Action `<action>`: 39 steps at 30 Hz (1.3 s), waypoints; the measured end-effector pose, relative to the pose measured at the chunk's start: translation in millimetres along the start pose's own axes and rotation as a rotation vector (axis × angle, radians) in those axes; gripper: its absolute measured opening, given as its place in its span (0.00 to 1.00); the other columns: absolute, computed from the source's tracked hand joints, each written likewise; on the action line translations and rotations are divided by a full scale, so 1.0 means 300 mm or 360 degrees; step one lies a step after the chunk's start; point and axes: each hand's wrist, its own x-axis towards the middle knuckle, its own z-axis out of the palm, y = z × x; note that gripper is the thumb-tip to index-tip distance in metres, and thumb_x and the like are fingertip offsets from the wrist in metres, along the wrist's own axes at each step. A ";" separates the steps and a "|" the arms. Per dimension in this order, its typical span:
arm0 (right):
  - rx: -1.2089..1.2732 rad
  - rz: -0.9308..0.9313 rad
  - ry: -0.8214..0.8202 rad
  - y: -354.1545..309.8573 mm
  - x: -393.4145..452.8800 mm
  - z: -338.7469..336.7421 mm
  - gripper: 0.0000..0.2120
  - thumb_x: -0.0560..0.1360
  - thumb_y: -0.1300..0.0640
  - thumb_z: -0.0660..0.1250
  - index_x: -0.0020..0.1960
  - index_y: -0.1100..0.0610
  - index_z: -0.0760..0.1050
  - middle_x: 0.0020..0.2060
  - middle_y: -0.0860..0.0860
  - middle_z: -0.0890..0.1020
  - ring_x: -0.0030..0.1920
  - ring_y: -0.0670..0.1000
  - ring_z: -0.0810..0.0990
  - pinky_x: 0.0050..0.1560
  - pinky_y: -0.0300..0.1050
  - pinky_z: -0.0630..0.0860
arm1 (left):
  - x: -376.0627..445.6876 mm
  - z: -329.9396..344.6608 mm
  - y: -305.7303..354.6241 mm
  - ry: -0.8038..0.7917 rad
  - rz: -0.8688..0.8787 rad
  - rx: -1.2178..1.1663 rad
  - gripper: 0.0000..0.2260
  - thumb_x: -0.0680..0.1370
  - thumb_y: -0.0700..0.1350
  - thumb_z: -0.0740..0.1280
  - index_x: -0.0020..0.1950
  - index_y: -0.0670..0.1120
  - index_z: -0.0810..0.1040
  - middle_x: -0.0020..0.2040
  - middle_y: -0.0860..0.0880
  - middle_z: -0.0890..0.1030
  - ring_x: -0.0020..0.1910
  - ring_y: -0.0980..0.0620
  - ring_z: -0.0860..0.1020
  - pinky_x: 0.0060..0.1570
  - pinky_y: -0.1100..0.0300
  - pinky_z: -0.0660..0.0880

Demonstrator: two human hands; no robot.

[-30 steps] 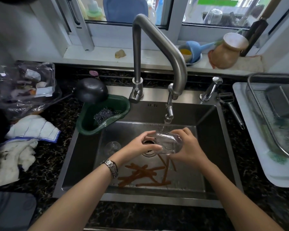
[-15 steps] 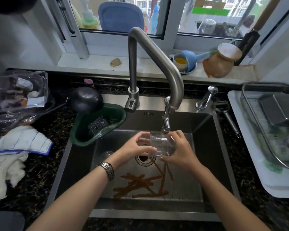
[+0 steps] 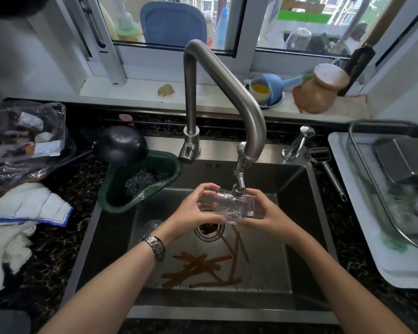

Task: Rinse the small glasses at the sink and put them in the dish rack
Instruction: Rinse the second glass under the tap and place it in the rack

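A small clear glass (image 3: 235,205) is held on its side over the middle of the sink (image 3: 297,213), directly under the tap's nozzle (image 3: 238,183), which touches or nearly touches its upper side. The left hand (image 3: 196,208) grips the glass from the left, fingers curled over the top and thumb underneath. The right hand (image 3: 269,214) grips it from the right, fingers wrapped round the far end. A metal watch (image 3: 155,245) sits on the left wrist.

A second glass (image 3: 151,226) lies on the sink floor at the left, just beside the left forearm. The drain (image 3: 209,231) is below the hands, and brown strips (image 3: 203,266) lie scattered on the sink floor nearer the front.

A green strainer basket (image 3: 140,182) hangs in the sink's back left corner with a steel scrubber (image 3: 140,180) in it, and a black ladle (image 3: 121,144) rests on its rim. The tap (image 3: 217,75) arches over the sink.

On the right counter stands the wire dish rack (image 3: 372,131) on a white tray (image 3: 362,237), with a steel container (image 3: 405,162) inside; its other contents are blurred. White cloths (image 3: 22,213) lie on the left counter.
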 end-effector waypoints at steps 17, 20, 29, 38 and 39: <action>0.0205 -0.0121 0.0100 0.033 -0.019 0.038 0.29 0.65 0.59 0.79 0.62 0.47 0.71 0.60 0.48 0.76 0.60 0.51 0.79 0.56 0.51 0.80 | 0.014 -0.016 -0.028 -0.0227 -0.0239 0.0087 0.36 0.68 0.57 0.76 0.72 0.62 0.63 0.68 0.53 0.70 0.65 0.53 0.74 0.64 0.50 0.74; 0.0276 -0.0130 0.0095 0.033 -0.019 0.036 0.30 0.65 0.61 0.78 0.62 0.48 0.71 0.63 0.49 0.74 0.61 0.52 0.78 0.55 0.51 0.81 | 0.008 -0.011 -0.030 -0.0249 -0.0301 -0.0024 0.33 0.70 0.51 0.75 0.72 0.58 0.65 0.66 0.51 0.72 0.63 0.52 0.75 0.60 0.51 0.78; 0.0213 -0.0076 0.0120 0.046 -0.014 0.042 0.36 0.65 0.61 0.78 0.67 0.45 0.67 0.64 0.45 0.72 0.63 0.46 0.75 0.57 0.44 0.78 | -0.005 0.017 -0.033 -0.0077 -0.0088 0.0046 0.29 0.68 0.44 0.78 0.65 0.57 0.71 0.62 0.53 0.76 0.59 0.55 0.78 0.54 0.62 0.77; 0.0561 0.0181 0.0015 0.045 -0.012 0.042 0.31 0.68 0.51 0.73 0.68 0.44 0.67 0.62 0.54 0.74 0.56 0.54 0.82 0.50 0.50 0.82 | -0.015 0.015 -0.044 -0.0058 -0.0004 -0.0065 0.31 0.66 0.39 0.79 0.64 0.56 0.72 0.67 0.50 0.72 0.66 0.51 0.74 0.61 0.52 0.77; 0.0592 0.0190 0.0009 0.045 -0.008 0.043 0.30 0.68 0.51 0.73 0.68 0.45 0.67 0.62 0.55 0.74 0.56 0.55 0.83 0.51 0.51 0.82 | -0.015 0.016 -0.045 -0.0077 0.0005 -0.0079 0.32 0.66 0.38 0.79 0.64 0.55 0.71 0.67 0.49 0.72 0.66 0.50 0.74 0.62 0.50 0.76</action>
